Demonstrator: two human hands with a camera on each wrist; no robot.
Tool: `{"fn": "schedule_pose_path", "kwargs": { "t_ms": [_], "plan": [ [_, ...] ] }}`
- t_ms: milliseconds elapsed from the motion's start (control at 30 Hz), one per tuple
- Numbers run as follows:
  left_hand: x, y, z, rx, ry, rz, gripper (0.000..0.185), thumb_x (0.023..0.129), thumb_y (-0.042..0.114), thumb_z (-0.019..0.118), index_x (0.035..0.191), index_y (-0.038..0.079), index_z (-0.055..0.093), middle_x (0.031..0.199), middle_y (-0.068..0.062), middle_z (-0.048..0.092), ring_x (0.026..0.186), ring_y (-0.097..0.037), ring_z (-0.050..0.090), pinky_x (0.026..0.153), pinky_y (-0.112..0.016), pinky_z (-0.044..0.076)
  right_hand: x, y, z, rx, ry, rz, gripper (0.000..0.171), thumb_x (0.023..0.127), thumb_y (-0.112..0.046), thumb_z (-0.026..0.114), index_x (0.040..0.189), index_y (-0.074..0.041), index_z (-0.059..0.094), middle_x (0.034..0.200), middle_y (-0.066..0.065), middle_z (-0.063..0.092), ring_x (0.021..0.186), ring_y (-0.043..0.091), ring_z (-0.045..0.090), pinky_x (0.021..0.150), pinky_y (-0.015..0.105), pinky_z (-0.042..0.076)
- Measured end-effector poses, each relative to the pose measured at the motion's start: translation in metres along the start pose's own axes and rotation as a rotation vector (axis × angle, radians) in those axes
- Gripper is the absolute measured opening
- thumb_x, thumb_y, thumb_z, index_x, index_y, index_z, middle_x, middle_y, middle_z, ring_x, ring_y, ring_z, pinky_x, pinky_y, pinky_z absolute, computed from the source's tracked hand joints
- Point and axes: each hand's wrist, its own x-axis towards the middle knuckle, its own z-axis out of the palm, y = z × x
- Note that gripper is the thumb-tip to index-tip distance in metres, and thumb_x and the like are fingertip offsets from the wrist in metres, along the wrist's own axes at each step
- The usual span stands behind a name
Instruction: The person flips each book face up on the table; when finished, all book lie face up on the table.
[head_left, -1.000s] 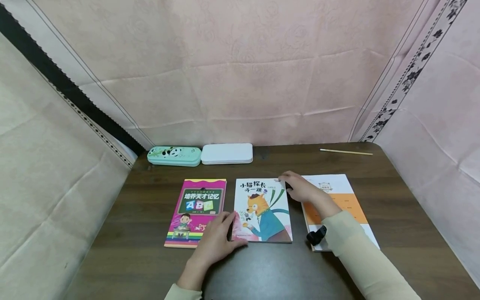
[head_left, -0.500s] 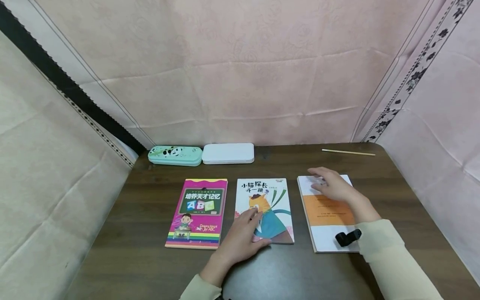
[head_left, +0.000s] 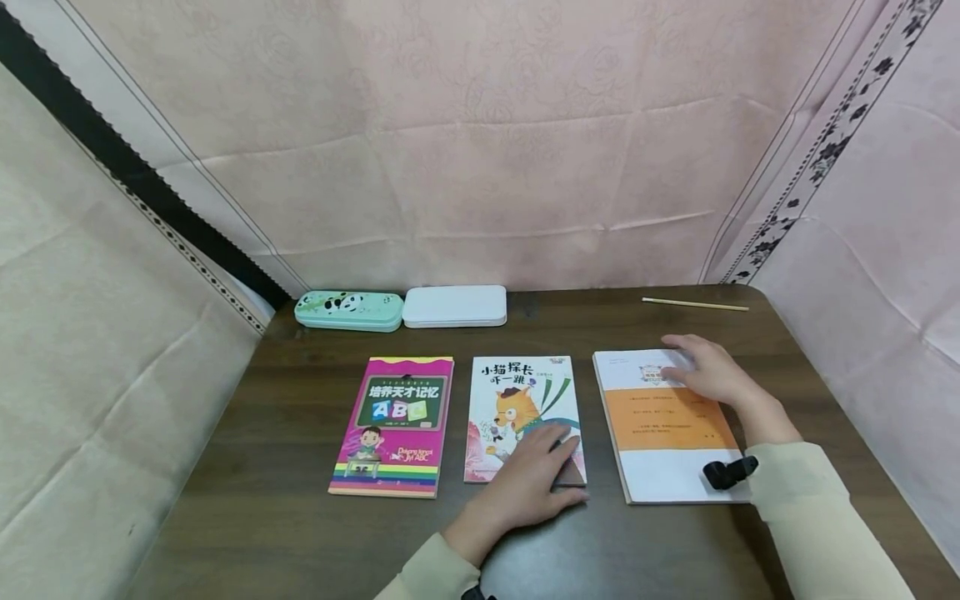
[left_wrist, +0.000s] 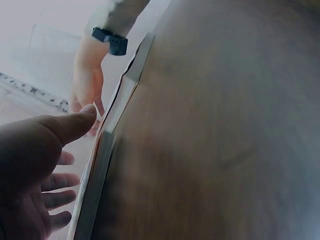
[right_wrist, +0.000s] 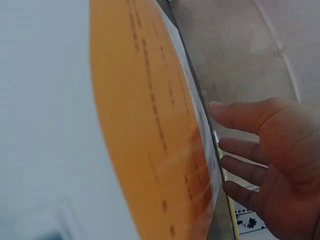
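Pink cloth hung behind and beside a dark wooden table [head_left: 300,467], and three books lay in a neat row along it, covers up. The left hand [head_left: 536,475] rested flat on the near right corner of the cat book [head_left: 522,400], the middle one, fingers relaxed and spread over the cover, thumb along its edge: pressing, it seemed, rather than gripping, perhaps to keep the book square. Over to the right, the right hand [head_left: 708,372] lay on the far right corner of the orange book [head_left: 660,421], fingers straight and slightly apart, nothing pinched; the wrist view showed them reaching just past the cover's edge. The pink book [head_left: 393,417] sat untouched at the left. Against the back cloth stood a green pencil case [head_left: 348,311] and a white case [head_left: 454,306], touching end to end, and a pencil [head_left: 695,304] lay well apart near the far right corner.
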Motion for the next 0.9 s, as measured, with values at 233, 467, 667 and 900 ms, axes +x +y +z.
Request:
{"fn": "schedule_pose_path", "kwargs": {
  "t_ms": [233, 467, 667, 900],
  "plan": [
    [0.013, 0.014, 0.008, 0.016, -0.069, 0.033, 0.069, 0.095, 0.053, 0.065, 0.149, 0.012, 0.051, 0.155, -0.003, 0.044, 0.146, -0.019, 0.035, 0.12, -0.036, 0.028, -0.003, 0.015, -0.004, -0.019, -0.045, 0.055, 0.075, 0.095, -0.032, 0.073, 0.152, 0.002, 0.039, 0.154, 0.034, 0.033, 0.141, 0.056, 0.026, 0.11, 0.072, 0.025],
    [0.019, 0.02, 0.01, 0.042, -0.118, 0.022, 0.068, 0.097, 0.055, 0.062, 0.15, 0.014, 0.051, 0.155, -0.003, 0.045, 0.148, -0.019, 0.032, 0.122, -0.035, 0.024, -0.003, 0.02, -0.003, -0.048, -0.064, 0.035, 0.073, 0.094, -0.035, 0.073, 0.15, 0.001, 0.043, 0.152, 0.032, 0.036, 0.139, 0.054, 0.03, 0.11, 0.073, 0.025],
    [0.022, 0.021, 0.011, 0.057, -0.124, 0.014, 0.069, 0.096, 0.058, 0.06, 0.15, 0.015, 0.05, 0.153, -0.003, 0.048, 0.148, -0.019, 0.033, 0.121, -0.036, 0.025, -0.004, 0.019, -0.002, -0.055, -0.047, 0.056, 0.077, 0.091, -0.04, 0.075, 0.148, 0.002, 0.045, 0.149, 0.032, 0.038, 0.135, 0.053, 0.035, 0.108, 0.074, 0.026],
    [0.03, 0.03, 0.018, 0.114, -0.165, -0.01, 0.078, 0.091, 0.065, 0.062, 0.152, 0.019, 0.048, 0.156, -0.004, 0.044, 0.148, -0.019, 0.032, 0.122, -0.041, 0.025, -0.008, 0.018, 0.0, -0.079, -0.04, 0.089, 0.09, 0.088, -0.051, 0.076, 0.147, 0.007, 0.043, 0.145, 0.035, 0.039, 0.129, 0.053, 0.039, 0.105, 0.074, 0.032]
  ]
}}
